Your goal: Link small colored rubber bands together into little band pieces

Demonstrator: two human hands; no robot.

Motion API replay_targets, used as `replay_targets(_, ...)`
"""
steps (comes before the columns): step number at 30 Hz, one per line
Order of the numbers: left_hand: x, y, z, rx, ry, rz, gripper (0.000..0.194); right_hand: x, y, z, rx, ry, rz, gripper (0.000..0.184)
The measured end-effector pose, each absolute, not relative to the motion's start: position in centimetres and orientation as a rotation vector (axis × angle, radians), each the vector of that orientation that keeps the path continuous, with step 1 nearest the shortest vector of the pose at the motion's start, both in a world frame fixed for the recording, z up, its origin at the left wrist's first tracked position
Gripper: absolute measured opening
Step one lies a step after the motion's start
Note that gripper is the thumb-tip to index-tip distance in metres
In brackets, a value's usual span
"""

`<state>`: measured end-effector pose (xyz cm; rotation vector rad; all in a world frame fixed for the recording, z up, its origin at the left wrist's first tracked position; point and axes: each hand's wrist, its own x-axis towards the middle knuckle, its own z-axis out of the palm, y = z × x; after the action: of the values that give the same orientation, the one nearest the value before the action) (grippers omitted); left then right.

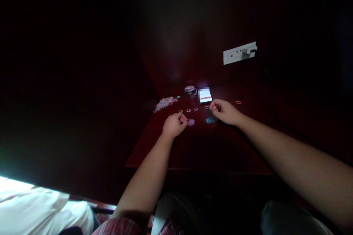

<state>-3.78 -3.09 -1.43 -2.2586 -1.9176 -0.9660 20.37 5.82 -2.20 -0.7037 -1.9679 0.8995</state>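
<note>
My left hand rests on the dark red table with its fingers curled in, at the left edge of a small pile of purple hair ties. My right hand is closed in a pinch beside a single pale blue hair tie. Whatever either hand holds is too small to make out. Below the right fingertips lies a pile of blue hair ties. Yellow, pink and purple single hair ties form a row between the hands.
A large mixed heap of pastel hair ties lies at the far left. Behind the row stand a round clear container and a lit phone. An orange hair tie lies right. A plug sits in the wall socket.
</note>
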Motion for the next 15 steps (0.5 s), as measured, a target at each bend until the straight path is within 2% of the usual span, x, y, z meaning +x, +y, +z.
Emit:
replay_targets(6,-3.56,-3.34,-1.27,-2.228,-2.012,-0.898,0.006,20.29,5.23,-1.67,-0.734,-1.972,0.904,0.009)
replay_targets(15,-3.91,-3.38,-1.26,-2.29,-2.002,-0.846,0.012,20.39,5.71,-2.14,-0.724,-1.999,0.871,0.009)
